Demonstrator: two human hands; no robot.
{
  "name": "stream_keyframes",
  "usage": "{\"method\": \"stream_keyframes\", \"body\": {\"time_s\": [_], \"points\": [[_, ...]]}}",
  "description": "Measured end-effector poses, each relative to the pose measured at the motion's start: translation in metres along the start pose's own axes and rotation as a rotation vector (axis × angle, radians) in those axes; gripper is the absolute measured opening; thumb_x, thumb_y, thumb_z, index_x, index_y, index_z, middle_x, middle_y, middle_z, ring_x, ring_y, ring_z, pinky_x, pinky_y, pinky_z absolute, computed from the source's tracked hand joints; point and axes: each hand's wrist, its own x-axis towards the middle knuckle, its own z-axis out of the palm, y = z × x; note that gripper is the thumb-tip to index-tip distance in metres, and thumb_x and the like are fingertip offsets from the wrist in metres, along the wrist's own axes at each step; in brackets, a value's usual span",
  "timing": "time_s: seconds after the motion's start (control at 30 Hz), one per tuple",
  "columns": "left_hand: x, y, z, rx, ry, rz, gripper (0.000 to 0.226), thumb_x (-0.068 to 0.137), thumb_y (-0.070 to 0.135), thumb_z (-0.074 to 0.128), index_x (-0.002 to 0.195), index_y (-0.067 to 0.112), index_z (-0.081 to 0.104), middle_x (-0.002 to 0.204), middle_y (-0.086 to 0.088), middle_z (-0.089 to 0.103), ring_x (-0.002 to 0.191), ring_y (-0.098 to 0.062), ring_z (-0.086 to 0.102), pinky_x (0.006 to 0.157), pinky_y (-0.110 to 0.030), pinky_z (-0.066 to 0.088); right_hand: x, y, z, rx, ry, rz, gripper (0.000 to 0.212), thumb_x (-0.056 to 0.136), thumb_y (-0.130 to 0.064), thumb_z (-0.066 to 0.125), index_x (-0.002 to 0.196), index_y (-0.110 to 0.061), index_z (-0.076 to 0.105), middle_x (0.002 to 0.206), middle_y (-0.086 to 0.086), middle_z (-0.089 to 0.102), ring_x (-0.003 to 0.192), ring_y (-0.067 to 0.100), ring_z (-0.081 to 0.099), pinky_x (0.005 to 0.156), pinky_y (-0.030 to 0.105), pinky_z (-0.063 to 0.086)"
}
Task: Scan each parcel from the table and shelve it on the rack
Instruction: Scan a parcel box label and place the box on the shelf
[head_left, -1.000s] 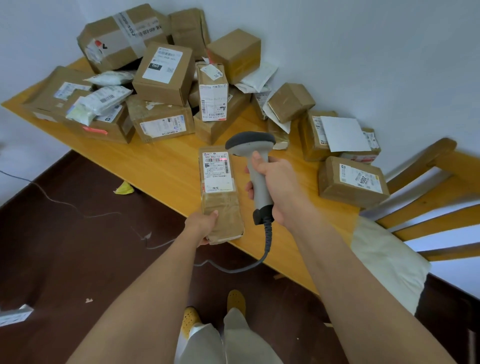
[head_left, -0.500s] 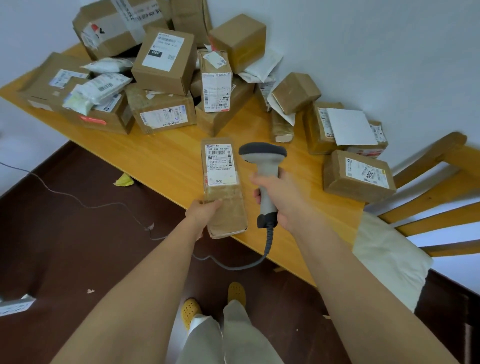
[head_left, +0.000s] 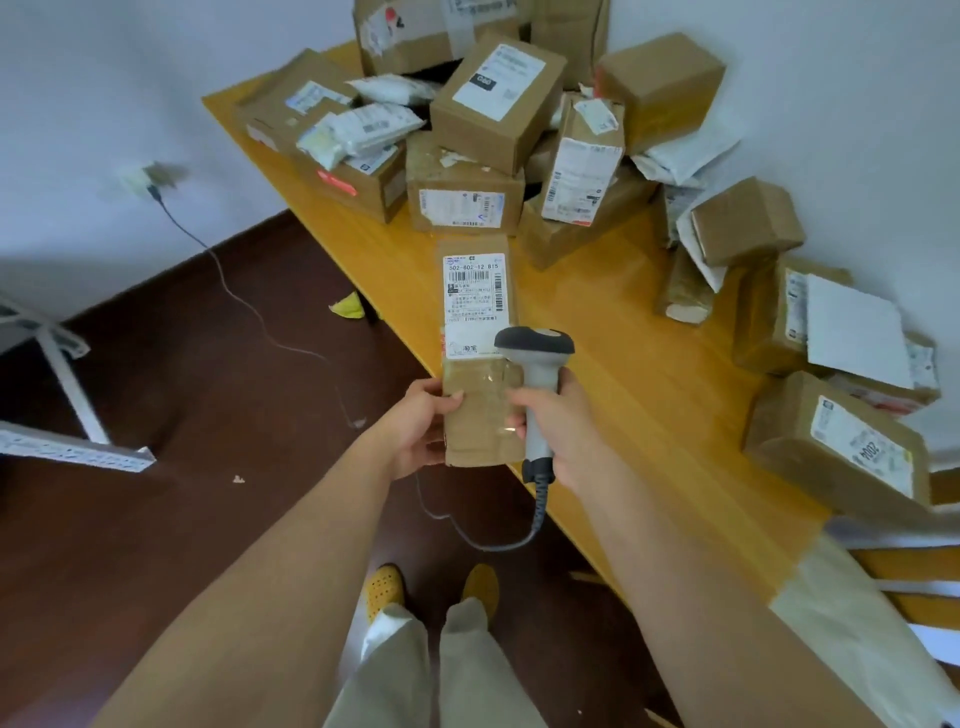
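Note:
A long brown parcel (head_left: 478, 415) with a white shipping label facing up is held over the table's front edge. My left hand (head_left: 415, 426) grips its near left end, thumb on top. My right hand (head_left: 558, 426) grips the handle of a grey barcode scanner (head_left: 537, 364), whose head sits over the parcel's right side just below the label. Several more cardboard parcels (head_left: 493, 98) and white mailers are piled on the wooden table (head_left: 613, 364).
A box marked 2004 (head_left: 836, 441) lies near the table's right end, beside a wooden chair (head_left: 909, 561). The scanner cable hangs to the dark floor. A white metal frame (head_left: 67, 395) stands at the left. A wall socket with a cord is on the left wall.
The view has swung left. The scanner head has moved down and closer to the parcel, now overlapping its right side. My left hand still holds the parcel's near end.

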Motion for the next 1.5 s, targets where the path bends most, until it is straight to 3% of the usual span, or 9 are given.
{"method": "stream_keyframes", "body": {"time_s": [0.23,0.37,0.53,0.7,0.9,1.0,1.17,1.33,1.5], "points": [[-0.060,0.013,-0.077,-0.288,0.043,0.227,0.069,0.076,0.015,0.077,0.138,0.019,0.047,0.137,-0.012,0.055,0.121,-0.032,0.057,0.083,-0.060,0.053,-0.030,-0.021,0.083,-0.105,-0.183,-0.176,0.035,0.085,0.002,0.064,0.099,-0.029,0.054,0.085,0.000,0.064,0.055,0.013,0.054,0.055,0.025,0.047],[-0.115,0.013,-0.130,-0.372,-0.001,0.324,0.053,0.085,0.000,0.062,0.136,0.011,0.052,0.131,-0.014,0.061,0.117,-0.032,0.060,0.085,-0.055,0.055,-0.068,-0.024,0.142,-0.139,-0.291,-0.256,0.036,0.085,0.000,0.066,0.105,-0.027,0.055,0.086,-0.003,0.066,0.054,0.009,0.057,0.055,0.023,0.049],[-0.195,0.003,-0.210,-0.503,-0.051,0.425,0.062,0.072,-0.005,0.061,0.131,0.012,0.054,0.126,-0.014,0.062,0.121,-0.035,0.057,0.097,-0.056,0.048,-0.133,-0.013,0.237,-0.124,-0.399,-0.370,0.038,0.084,0.002,0.064,0.103,-0.031,0.056,0.098,-0.013,0.072,0.055,0.010,0.058,0.060,0.025,0.051],[-0.298,-0.027,-0.329,-0.624,0.096,0.528,0.053,0.069,-0.005,0.057,0.119,0.012,0.061,0.114,-0.013,0.065,0.106,-0.030,0.063,0.102,-0.057,0.045,-0.220,0.027,0.368,-0.119,-0.534,-0.411,0.037,0.085,0.005,0.062,0.102,-0.027,0.058,0.101,-0.009,0.072,0.052,0.010,0.057,0.054,0.023,0.049],[-0.446,-0.081,-0.496,-0.703,0.456,0.631,0.046,0.069,-0.004,0.055,0.112,0.012,0.062,0.111,-0.010,0.063,0.096,-0.025,0.064,0.078,-0.043,0.058,-0.337,0.082,0.530,-0.238,-0.785,-0.360,0.027,0.085,0.004,0.059,0.100,-0.017,0.064,0.104,-0.002,0.072,0.049,0.009,0.055,0.053,0.024,0.047],[-0.503,-0.107,-0.561,-0.829,0.634,0.688,0.035,0.077,0.000,0.058,0.111,0.011,0.059,0.109,-0.009,0.057,0.100,-0.027,0.061,0.088,-0.048,0.054,-0.382,0.094,0.591,-0.291,-0.868,-0.394,0.026,0.085,0.004,0.057,0.104,-0.014,0.062,0.106,-0.002,0.072,0.046,0.006,0.053,0.052,0.023,0.046],[-0.558,-0.129,-0.636,-0.966,0.757,0.732,0.041,0.074,0.014,0.069,0.112,0.012,0.055,0.114,-0.012,0.057,0.104,-0.032,0.062,0.085,-0.043,0.055,-0.420,0.104,0.676,-0.370,-0.935,-0.453,0.026,0.086,0.003,0.056,0.102,-0.017,0.058,0.103,-0.002,0.071,0.047,0.006,0.053,0.053,0.023,0.046],[-0.593,-0.109,-0.718,-1.011,0.917,0.723,0.039,0.078,0.029,0.074,0.110,0.013,0.059,0.116,-0.019,0.061,0.108,-0.036,0.063,0.100,-0.048,0.048,-0.430,0.095,0.777,-0.394,-0.975,-0.499,0.022,0.086,0.001,0.057,0.103,-0.013,0.058,0.103,0.007,0.071,0.046,0.008,0.054,0.052,0.027,0.044],[-0.621,-0.049,-0.813,-1.117,0.933,0.710,0.040,0.085,0.038,0.069,0.101,0.006,0.052,0.104,-0.020,0.058,0.095,-0.034,0.062,0.086,-0.045,0.055,-0.432,0.080,0.893,-0.359,-0.999,-0.505,0.022,0.088,-0.003,0.060,0.106,-0.015,0.057,0.105,0.014,0.070,0.052,0.012,0.054,0.054,0.028,0.044]]}}
